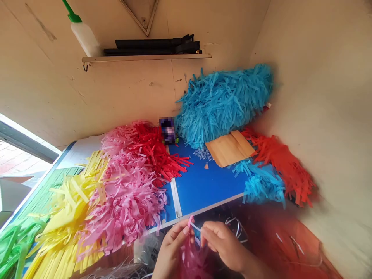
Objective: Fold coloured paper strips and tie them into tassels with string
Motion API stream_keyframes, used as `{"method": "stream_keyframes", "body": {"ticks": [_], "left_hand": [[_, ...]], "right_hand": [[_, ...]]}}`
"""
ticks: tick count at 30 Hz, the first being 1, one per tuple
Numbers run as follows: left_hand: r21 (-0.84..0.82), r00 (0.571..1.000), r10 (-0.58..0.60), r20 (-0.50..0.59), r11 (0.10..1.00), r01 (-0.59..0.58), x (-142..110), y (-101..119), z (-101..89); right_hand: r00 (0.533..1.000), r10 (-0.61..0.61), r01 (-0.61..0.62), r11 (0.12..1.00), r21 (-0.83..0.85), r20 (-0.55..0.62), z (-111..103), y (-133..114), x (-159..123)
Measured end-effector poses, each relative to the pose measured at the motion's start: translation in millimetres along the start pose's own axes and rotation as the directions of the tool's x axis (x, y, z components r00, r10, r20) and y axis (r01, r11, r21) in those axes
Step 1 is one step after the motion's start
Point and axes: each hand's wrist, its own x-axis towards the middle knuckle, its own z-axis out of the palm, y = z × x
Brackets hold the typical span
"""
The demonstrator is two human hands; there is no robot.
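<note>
Just off the front edge of the blue table (210, 178), my left hand (177, 240) pinches the twisted top of a pink paper tassel (193, 257). Its fringe hangs below my fingers, partly blurred. My right hand (221, 242) is closed on a thin white string (196, 227), which runs across to the pink loop at the tassel's top. A white loop of string (236, 224) shows behind my right hand. On the table to the left lies a heap of pink fringed tassels (128, 201).
Yellow fringe (69, 205), green strips (17, 244) and red fringe (157, 151) lie on the left. A blue fringe pile (223, 100), brown envelope (231, 149) and orange fringe (285, 162) are at the right. A wall shelf (145, 58) holds a bottle (85, 38).
</note>
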Motion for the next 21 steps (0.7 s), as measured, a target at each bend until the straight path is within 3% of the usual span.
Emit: {"method": "stream_keyframes", "body": {"ticks": [8,11,13,15,17,19,21], "left_hand": [[-0.034,0.999,0.043,-0.012,0.999,-0.043,-6,-3,8.0],[0.043,0.997,0.079,0.016,0.996,-0.079,-5,-7,5.4],[0.177,0.988,0.146,0.040,0.972,-0.151,-3,-9,1.9],[0.397,0.965,0.243,0.103,0.879,-0.264,-2,-12,-2.6],[0.596,0.927,0.327,0.182,0.713,-0.369,-2,-15,-6.9],[0.691,0.891,0.398,0.218,0.582,-0.429,-2,-18,-9.3],[0.723,0.874,0.421,0.242,0.522,-0.452,-2,-20,-8.8]], "right_hand": [[0.991,-0.086,0.071,0.987,-0.141,-0.099,3,4,0],[0.991,-0.098,0.079,0.979,-0.188,-0.095,2,-4,0],[0.990,-0.111,0.084,0.963,-0.257,-0.092,1,-10,-2],[0.990,-0.125,0.098,0.946,-0.311,-0.069,0,-13,-4],[0.991,-0.130,0.112,0.944,-0.309,-0.038,2,-13,-4],[0.991,-0.126,0.108,0.956,-0.274,-0.048,7,-8,-1],[0.984,-0.151,0.123,0.959,-0.254,-0.096,12,-5,3]]}}
